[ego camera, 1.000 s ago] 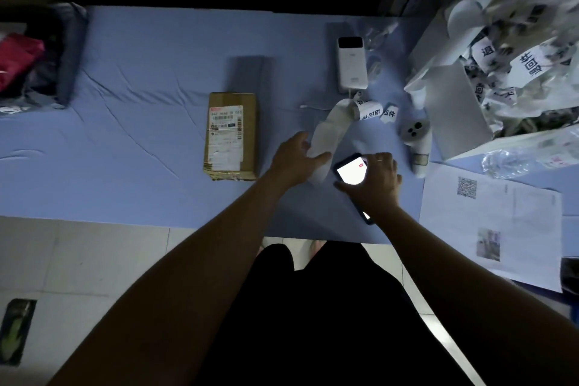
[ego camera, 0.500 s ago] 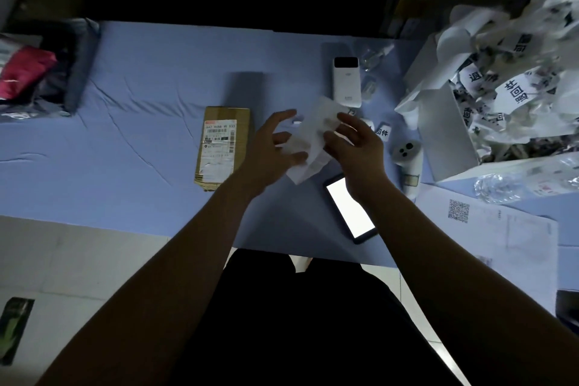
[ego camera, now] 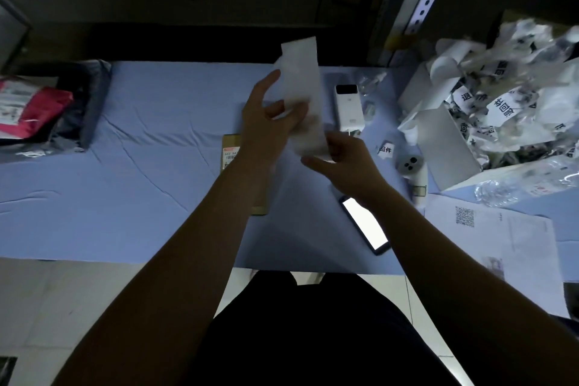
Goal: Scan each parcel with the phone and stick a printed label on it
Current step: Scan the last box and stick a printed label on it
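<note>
A white strip of label paper stands raised over the blue table, held by both hands. My left hand grips its middle from the left. My right hand pinches its lower end. A small brown cardboard parcel with a printed sticker lies flat under my left forearm, mostly hidden. The phone lies face up with a lit white screen near the table's front edge, beside my right wrist.
A white label printer lies behind the hands. A white handheld device lies to the right, and a box heaped with used label backing stands there. Printed sheets lie front right. A dark bag with a red packet sits far left.
Both hands have lifted the paper strip up and away from the table. The phone stays where my right hand put it down. The view has tilted up toward the shelves.
</note>
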A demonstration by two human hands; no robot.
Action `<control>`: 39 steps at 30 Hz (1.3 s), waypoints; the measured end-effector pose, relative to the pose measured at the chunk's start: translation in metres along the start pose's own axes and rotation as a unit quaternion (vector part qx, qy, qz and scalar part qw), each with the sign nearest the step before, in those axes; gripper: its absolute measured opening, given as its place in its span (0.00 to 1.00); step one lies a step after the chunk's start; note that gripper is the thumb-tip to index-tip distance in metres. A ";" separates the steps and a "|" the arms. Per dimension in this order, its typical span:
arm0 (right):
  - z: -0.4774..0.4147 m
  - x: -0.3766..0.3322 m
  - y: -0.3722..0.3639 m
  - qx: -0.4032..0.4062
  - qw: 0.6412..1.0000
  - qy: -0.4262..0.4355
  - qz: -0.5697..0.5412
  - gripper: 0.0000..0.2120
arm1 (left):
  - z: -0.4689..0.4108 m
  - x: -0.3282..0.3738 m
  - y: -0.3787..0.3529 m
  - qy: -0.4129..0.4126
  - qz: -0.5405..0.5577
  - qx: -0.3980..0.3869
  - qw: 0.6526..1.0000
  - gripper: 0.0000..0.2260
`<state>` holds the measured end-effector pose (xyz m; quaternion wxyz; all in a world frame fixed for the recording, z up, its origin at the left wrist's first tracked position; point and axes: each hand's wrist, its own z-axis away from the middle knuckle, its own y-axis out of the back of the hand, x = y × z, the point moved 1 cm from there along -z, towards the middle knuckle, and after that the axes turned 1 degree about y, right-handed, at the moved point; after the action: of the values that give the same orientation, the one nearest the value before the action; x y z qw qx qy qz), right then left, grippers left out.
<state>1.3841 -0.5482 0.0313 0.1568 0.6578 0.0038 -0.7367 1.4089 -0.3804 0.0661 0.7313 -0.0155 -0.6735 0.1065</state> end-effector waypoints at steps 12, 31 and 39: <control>-0.001 -0.046 0.000 0.218 0.952 0.011 -0.215 0.06 | 0.003 0.017 -0.003 -0.048 -0.187 -0.168 0.967 0.35; 0.002 -0.052 0.012 0.158 0.972 0.079 -0.157 0.09 | -0.010 0.023 -0.008 -0.334 -0.400 -0.115 0.846 0.15; 0.000 -0.049 0.019 0.148 0.982 0.097 -0.066 0.10 | -0.013 0.027 -0.014 -0.309 -0.373 -0.115 0.867 0.11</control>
<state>1.3929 -0.5546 0.0829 0.0075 0.7404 -0.0472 -0.6704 1.4253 -0.3882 0.0939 0.4643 0.1869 -0.8278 -0.2534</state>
